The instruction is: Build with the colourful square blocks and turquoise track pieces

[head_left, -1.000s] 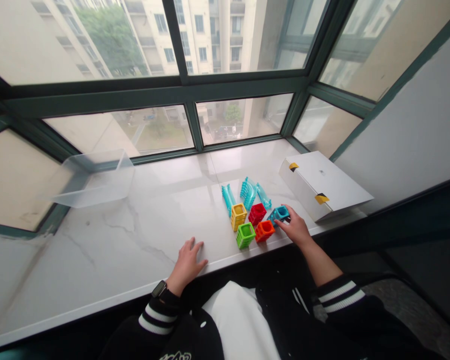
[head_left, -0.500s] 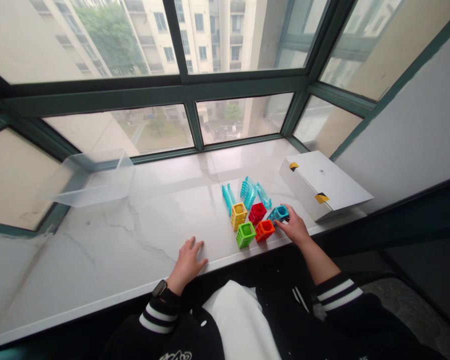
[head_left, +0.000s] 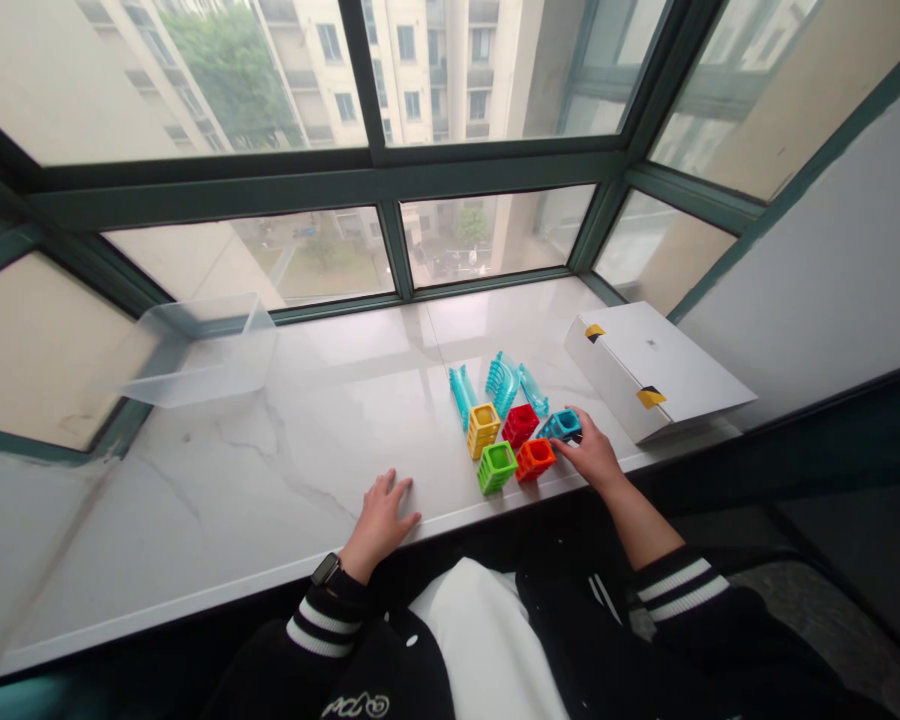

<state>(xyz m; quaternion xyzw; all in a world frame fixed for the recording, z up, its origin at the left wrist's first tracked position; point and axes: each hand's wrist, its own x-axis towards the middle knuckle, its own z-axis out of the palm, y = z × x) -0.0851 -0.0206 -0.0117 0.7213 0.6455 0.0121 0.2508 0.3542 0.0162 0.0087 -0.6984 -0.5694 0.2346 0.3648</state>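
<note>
The right hand [head_left: 592,452] is holding the blue block [head_left: 556,430] between thumb and fingers, just beside the orange block [head_left: 529,468]. The left hand [head_left: 381,517] is resting on the white ledge [head_left: 322,400], with its fingers spread.

Single view, head-worn. Faces forward and down: wearer's white top [head_left: 480,630] at bottom edge, left hand [head_left: 377,516] and right hand [head_left: 594,455] at middle range, white sill [head_left: 232,510] running across, green-framed window [head_left: 307,190] filling the top. Wide take; striped sleeves [head_left: 324,622] close to the lens.
</note>
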